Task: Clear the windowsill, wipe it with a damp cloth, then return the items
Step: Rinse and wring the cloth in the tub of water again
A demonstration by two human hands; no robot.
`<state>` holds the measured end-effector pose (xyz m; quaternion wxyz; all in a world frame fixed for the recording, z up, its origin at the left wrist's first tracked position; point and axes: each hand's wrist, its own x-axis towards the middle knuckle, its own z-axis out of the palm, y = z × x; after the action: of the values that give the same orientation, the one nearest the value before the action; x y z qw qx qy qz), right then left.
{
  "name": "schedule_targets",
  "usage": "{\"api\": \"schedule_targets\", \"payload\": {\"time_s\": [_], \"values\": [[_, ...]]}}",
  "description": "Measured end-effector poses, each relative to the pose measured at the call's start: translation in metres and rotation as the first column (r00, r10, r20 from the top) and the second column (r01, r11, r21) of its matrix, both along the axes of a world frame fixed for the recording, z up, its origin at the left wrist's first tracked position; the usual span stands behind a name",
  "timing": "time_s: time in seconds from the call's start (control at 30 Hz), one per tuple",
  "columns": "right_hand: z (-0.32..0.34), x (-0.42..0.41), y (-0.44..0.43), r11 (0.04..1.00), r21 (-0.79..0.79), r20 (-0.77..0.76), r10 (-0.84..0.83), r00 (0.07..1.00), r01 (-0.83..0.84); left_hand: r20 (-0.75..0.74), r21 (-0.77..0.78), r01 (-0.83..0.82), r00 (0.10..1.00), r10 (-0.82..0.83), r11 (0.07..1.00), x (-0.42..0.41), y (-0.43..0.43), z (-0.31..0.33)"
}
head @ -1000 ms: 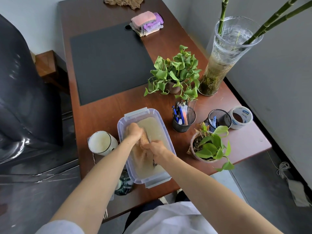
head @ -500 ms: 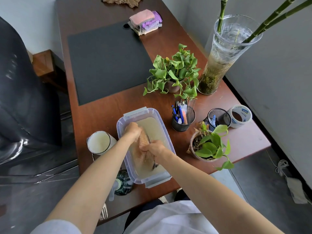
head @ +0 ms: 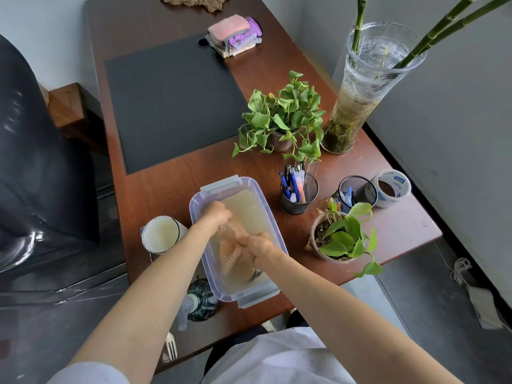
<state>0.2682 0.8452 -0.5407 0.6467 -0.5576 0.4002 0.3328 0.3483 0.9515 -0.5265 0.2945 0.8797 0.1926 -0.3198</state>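
The left hand (head: 219,213) is curled round the far end of the soft, nubbly orange cloth (head: 231,249), and the near end is gripped by the right hand (head: 257,245). Both are inside the clear, round-cornered plastic tub (head: 270,217) of cloudy water on the smooth tabletop (head: 277,67). The cloth should be wrung over the tub until merely damp.

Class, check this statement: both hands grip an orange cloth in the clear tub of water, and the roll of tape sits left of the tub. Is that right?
Not quite. The head view shows the roll of tape right of the clear tub, near the desk's right edge. The rest holds: left hand and right hand both grip the orange cloth in the water.
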Motion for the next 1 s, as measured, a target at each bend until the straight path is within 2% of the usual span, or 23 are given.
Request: {"api": "schedule_targets", "payload": {"time_s": [0.13,0.3,0.57,0.7,0.8,0.87,1.0], "values": [[-0.001,0.001,-0.001,0.996,0.032,0.026,-0.088,0.996,0.087,0.006,0.012,0.014,1.000,-0.014,1.000,-0.002,-0.002,-0.002],[0.004,-0.001,-0.004,0.996,0.030,0.005,0.079,0.997,-0.079,0.084,0.074,-0.040,0.996,0.033,0.996,-0.002,-0.001,-0.003],[0.004,-0.002,-0.003,0.993,0.017,0.034,0.118,0.992,-0.119,0.042,-0.052,-0.160,0.986,0.162,0.986,-0.004,-0.002,0.001],[0.003,-0.001,0.000,0.998,-0.061,0.026,0.021,0.999,-0.020,-0.032,-0.151,-0.221,0.975,0.219,0.963,-0.005,-0.001,0.007],[0.002,0.001,-0.003,0.997,-0.071,0.049,-0.034,0.998,0.037,-0.166,-0.218,-0.148,0.980,0.112,0.965,-0.006,0.002,0.013],[-0.001,0.001,-0.004,0.997,-0.071,0.069,-0.023,0.997,0.028,-0.206,-0.211,-0.066,0.978,0.022,0.975,-0.009,0.001,0.017],[0.000,0.000,-0.006,0.998,-0.048,0.122,0.044,0.992,-0.038,-0.053,-0.091,-0.054,0.997,0.049,0.994,-0.014,-0.005,0.016]]}}
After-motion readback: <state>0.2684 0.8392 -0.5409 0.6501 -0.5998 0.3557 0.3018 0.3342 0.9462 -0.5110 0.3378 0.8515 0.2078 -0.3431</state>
